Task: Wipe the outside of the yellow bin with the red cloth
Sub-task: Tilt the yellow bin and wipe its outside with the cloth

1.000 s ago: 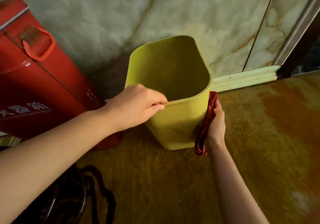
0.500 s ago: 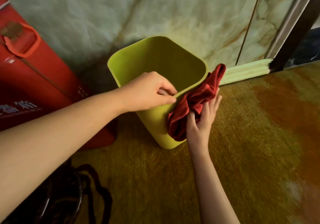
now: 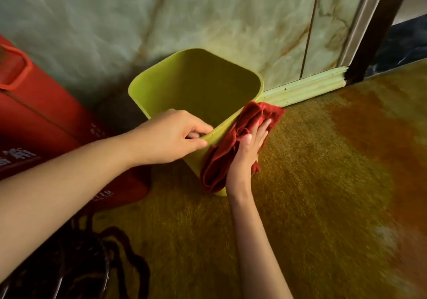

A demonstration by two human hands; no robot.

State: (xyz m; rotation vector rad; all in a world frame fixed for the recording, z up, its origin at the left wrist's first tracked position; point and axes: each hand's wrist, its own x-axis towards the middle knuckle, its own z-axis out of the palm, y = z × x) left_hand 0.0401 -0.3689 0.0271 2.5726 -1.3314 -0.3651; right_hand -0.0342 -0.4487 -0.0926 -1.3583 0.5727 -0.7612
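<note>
The yellow bin [image 3: 196, 86] stands on the carpet near the wall, tilted toward me, its open top showing. My left hand [image 3: 171, 134] grips the bin's near rim, thumb outside and fingers curled inside. The red cloth [image 3: 233, 146] is bunched against the bin's near right outer side, from the rim down almost to the base. My right hand [image 3: 248, 151] presses the cloth flat against that side with fingers stretched upward. The bin's lower wall behind the cloth is hidden.
A red case [image 3: 41, 123] with a handle leans against the marble wall to the left of the bin. A dark basket with cords [image 3: 76, 259] sits at the bottom left. A pale skirting board [image 3: 307, 88] runs along the wall. Yellow-orange carpet [image 3: 323, 194] spreads right.
The bin has turned and tipped in my left hand. My right hand with the cloth moved from the bin's right edge onto the near right side, sliding up toward the rim.
</note>
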